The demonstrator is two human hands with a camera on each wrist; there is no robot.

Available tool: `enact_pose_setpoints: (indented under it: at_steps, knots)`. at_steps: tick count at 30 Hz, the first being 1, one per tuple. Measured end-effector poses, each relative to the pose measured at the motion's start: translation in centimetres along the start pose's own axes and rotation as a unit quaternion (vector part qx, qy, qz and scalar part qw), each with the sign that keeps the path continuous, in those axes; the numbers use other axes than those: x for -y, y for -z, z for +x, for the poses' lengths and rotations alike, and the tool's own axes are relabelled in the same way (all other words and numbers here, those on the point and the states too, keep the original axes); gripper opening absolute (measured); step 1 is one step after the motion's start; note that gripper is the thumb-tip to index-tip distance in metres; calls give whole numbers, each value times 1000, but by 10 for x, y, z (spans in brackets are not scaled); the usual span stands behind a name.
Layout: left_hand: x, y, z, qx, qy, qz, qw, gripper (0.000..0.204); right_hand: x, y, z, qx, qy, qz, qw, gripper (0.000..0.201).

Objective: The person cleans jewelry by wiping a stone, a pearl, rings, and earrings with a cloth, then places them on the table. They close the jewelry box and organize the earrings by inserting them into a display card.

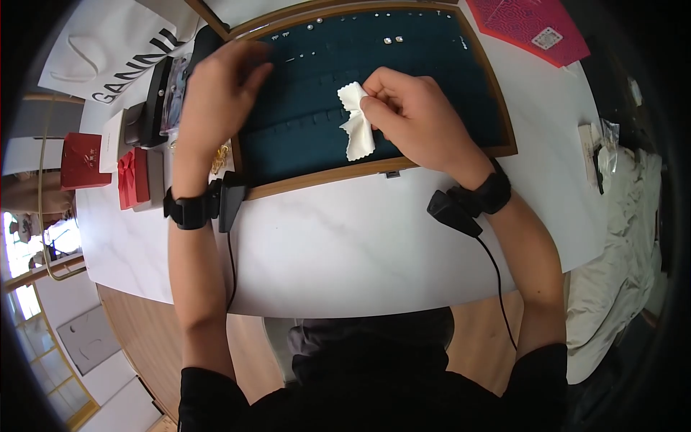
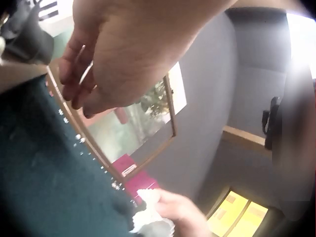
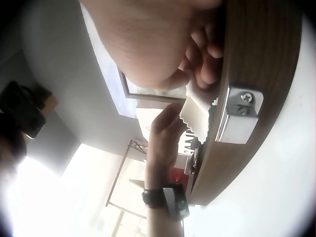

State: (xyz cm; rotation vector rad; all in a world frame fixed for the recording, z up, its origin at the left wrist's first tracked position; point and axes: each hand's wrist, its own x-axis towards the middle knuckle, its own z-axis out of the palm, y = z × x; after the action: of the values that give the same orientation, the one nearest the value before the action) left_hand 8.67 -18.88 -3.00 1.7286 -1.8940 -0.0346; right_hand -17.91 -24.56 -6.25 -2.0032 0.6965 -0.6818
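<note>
A white cloth with zigzag edges (image 1: 358,133) is pinched in my right hand (image 1: 421,115), over the dark green lining (image 1: 302,155) of a wooden-framed case. In the right wrist view the cloth (image 3: 196,116) hangs from the fingers beside the case's metal latch (image 3: 239,116). My left hand (image 1: 222,90) hovers over the case's left edge, its fingers loosely bent and nothing seen in them; the left wrist view shows that hand (image 2: 118,59) above the frame. Small earrings (image 1: 392,40) and other tiny pieces sit in rows toward the case's far side.
Red boxes (image 1: 85,160), a ribboned box (image 1: 133,178), a black tray (image 1: 155,104) and a white paper bag (image 1: 108,54) stand at the left. Gold jewelry (image 1: 219,160) lies by the case's left side. At the back right is a pink envelope (image 1: 533,29); small packets (image 1: 590,155) lie far right.
</note>
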Motion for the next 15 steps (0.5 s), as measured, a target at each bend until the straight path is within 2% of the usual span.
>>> enact_pose_setpoints:
  at_steps: [3, 6, 8, 12, 14, 15]
  knots:
    - [4, -16, 5, -3, -54, -5, 999, 25, 0, 1, -1, -12, 4, 2, 1000, 13]
    - [8, -19, 13, 2, -23, -51, 998, 24, 0, 1, 0, -22, 2, 7, 1000, 15]
    - [14, -18, 21, 100, -23, -13, 995, 23, -1, 0, 1, -18, -3, 14, 1000, 15]
    - [27, -23, 41, 133, -39, 6, 990, 22, -4, 1, 2, -26, 4, 1, 1000, 15]
    - [31, -26, 49, 153, 13, -4, 988, 22, -6, 0, 2, -31, 7, 3, 999, 15]
    - [35, -27, 51, 153, 11, -3, 988, 22, -6, 0, 3, -32, 10, 5, 999, 16]
